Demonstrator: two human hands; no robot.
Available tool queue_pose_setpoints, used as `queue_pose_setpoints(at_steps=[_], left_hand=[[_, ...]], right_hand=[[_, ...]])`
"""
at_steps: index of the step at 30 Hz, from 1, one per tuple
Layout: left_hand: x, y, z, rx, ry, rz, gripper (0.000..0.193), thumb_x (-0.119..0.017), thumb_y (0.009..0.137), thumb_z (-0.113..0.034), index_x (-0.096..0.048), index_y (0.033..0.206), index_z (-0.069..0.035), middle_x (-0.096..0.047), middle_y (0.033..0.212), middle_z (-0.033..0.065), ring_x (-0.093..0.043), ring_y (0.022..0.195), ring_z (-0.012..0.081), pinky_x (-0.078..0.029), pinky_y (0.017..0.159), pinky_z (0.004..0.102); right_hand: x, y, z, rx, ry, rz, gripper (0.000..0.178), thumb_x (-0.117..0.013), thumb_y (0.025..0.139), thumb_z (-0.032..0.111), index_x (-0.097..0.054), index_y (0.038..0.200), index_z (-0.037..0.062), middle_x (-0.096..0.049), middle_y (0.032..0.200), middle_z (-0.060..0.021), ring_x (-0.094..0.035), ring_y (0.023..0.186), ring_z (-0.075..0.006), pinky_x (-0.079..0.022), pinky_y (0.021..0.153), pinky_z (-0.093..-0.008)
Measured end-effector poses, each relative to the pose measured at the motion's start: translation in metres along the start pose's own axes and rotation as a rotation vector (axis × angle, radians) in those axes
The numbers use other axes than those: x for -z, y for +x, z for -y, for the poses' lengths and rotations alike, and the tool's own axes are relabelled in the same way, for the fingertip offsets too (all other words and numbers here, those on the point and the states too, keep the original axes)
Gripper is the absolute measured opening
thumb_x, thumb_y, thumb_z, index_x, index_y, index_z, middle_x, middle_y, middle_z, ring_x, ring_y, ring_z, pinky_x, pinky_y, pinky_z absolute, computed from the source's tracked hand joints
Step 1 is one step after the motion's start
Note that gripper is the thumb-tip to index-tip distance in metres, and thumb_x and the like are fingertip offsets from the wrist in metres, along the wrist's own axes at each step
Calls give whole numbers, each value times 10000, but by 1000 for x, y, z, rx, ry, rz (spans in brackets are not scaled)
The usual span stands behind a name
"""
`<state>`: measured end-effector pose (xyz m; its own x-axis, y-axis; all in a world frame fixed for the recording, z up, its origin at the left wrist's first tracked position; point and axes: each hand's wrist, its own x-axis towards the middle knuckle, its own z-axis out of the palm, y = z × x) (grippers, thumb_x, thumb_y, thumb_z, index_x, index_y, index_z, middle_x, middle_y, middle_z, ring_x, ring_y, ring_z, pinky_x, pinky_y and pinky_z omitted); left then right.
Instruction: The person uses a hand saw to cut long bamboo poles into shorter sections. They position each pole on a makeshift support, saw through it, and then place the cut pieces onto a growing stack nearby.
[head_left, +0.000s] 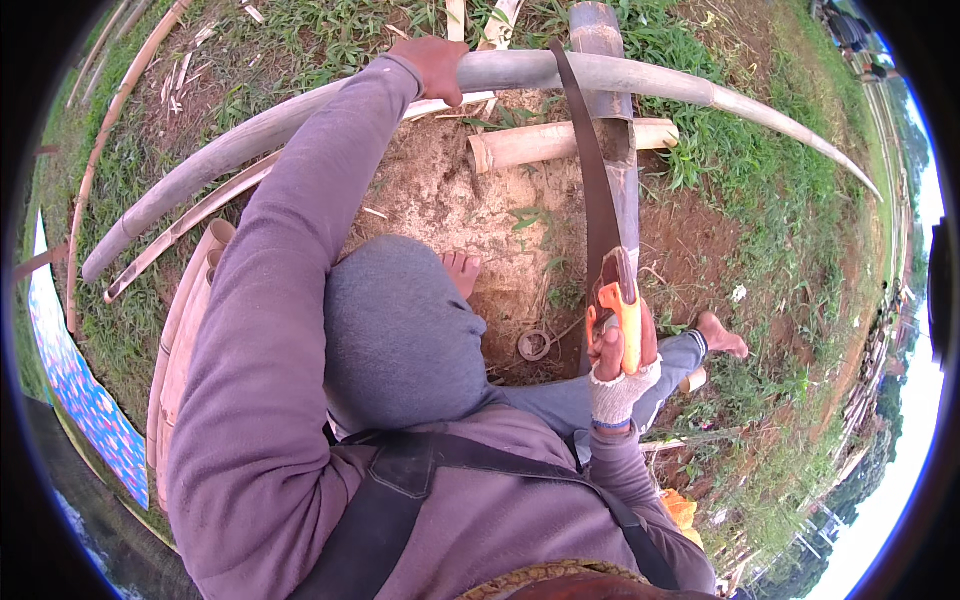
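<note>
A long grey bamboo pole (510, 70) lies crosswise in front of me, resting over a thicker bamboo piece (596, 30) that has a notch cut in it. My left hand (432, 68) is closed around the pole, left of that crossing. In my right hand (622, 365), which wears a cut-off white glove, I grip the orange handle of a handsaw (592, 180). Its long dark blade reaches away from me, and the tip lies across the pole just left of the crossing. Whether the teeth bite into the pole I cannot tell.
A short bamboo piece (560, 143) lies beyond my feet, beside the notched one. Several bamboo lengths (185, 340) are at my left, near a blue patterned sheet (85, 390). A cut bamboo ring (534, 345) lies on the soil. Orange material (680, 512) sits by my right elbow.
</note>
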<state>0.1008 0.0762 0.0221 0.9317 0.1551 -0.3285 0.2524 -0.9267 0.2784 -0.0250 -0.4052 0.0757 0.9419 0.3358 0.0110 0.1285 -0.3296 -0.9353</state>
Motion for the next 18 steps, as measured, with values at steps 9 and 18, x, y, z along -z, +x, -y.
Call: queue_pose_setpoints(at_steps=[9, 18], left_hand=[[18, -3, -16, 20, 67, 11, 800, -878, 724, -388, -632, 1435, -115, -789, 1221, 186, -765, 1135, 379, -613, 996, 497], [4, 4, -4, -6, 0, 37, 779, -865, 747, -321, -651, 1451, -66, -773, 1283, 189, -756, 1171, 371, -603, 1043, 476]], right_hand=[[-96, 190, 28, 346, -52, -96, 370, -725, 1075, 203, -695, 1368, -20, -746, 1017, -84, -667, 817, -116, -556, 706, -283], [-14, 26, -15, 81, -48, -19, 561, -705, 1073, 332, -619, 1463, -62, -766, 1223, -180, -751, 1040, -226, -596, 871, -332]])
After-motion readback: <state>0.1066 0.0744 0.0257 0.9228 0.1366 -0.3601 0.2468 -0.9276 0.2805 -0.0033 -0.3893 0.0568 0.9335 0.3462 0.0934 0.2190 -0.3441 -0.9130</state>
